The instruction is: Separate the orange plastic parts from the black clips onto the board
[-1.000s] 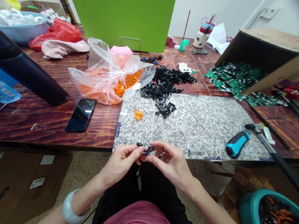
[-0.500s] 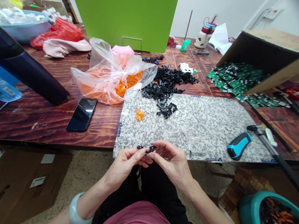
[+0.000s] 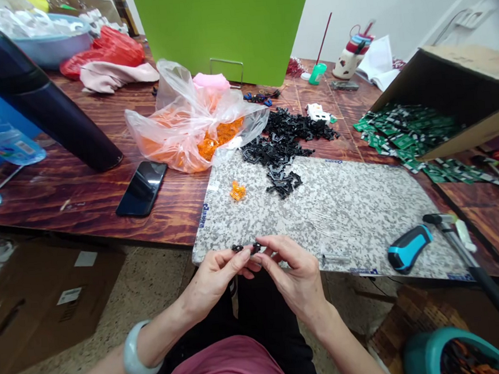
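Note:
Between both hands, just over the front edge of the speckled board (image 3: 273, 219), is a small black plastic part (image 3: 237, 248). My left hand (image 3: 221, 273) pinches it with thumb and fingers. At its other end my right hand (image 3: 293, 273) pinches it too; the fingertips hide much of its shape. Farther back on the board lie several orange translucent pieces (image 3: 238, 191). A heap of black plastic parts (image 3: 279, 150) spreads from the board's back edge onto the table.
An orange-filled plastic bag (image 3: 184, 128) sits behind the board, with a phone (image 3: 141, 188) at left. On the right are a blue-black handled tool (image 3: 410, 248), a hammer (image 3: 466, 256) and a tipped carton (image 3: 474, 77) spilling green circuit boards (image 3: 404, 131). A teal bucket (image 3: 422, 352) stands below.
The view has shifted slightly, so the table things appear a little farther right. Both hands keep their pinch on the black part, and the right fingers have shifted slightly.

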`<state>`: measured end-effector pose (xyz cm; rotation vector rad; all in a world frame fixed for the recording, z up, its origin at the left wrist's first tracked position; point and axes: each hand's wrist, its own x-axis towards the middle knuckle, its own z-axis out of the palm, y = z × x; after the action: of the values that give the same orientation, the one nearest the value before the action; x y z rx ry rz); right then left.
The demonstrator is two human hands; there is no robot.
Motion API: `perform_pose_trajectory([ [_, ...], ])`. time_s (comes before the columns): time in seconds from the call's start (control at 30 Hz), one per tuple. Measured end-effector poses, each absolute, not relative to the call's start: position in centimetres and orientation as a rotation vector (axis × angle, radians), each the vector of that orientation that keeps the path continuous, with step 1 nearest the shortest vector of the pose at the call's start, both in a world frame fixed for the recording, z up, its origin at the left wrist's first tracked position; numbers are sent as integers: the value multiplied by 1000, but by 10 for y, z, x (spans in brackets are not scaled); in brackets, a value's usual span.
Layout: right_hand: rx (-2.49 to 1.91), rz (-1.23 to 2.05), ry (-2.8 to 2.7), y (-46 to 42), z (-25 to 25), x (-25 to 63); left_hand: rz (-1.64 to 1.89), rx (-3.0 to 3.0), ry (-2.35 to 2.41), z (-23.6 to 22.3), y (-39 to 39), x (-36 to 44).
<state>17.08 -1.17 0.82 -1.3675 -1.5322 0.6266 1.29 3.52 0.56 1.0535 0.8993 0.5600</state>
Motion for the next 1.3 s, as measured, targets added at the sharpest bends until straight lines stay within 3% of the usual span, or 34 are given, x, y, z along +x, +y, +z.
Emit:
perform_pose_trajectory([
  [0.33, -1435, 260, -1650, -12, 1, 166, 647, 1092, 934, 7, 32, 20],
  [1.3, -1360, 694, -1791, -13, 14, 165, 680, 1399, 1094, 4, 35, 17],
])
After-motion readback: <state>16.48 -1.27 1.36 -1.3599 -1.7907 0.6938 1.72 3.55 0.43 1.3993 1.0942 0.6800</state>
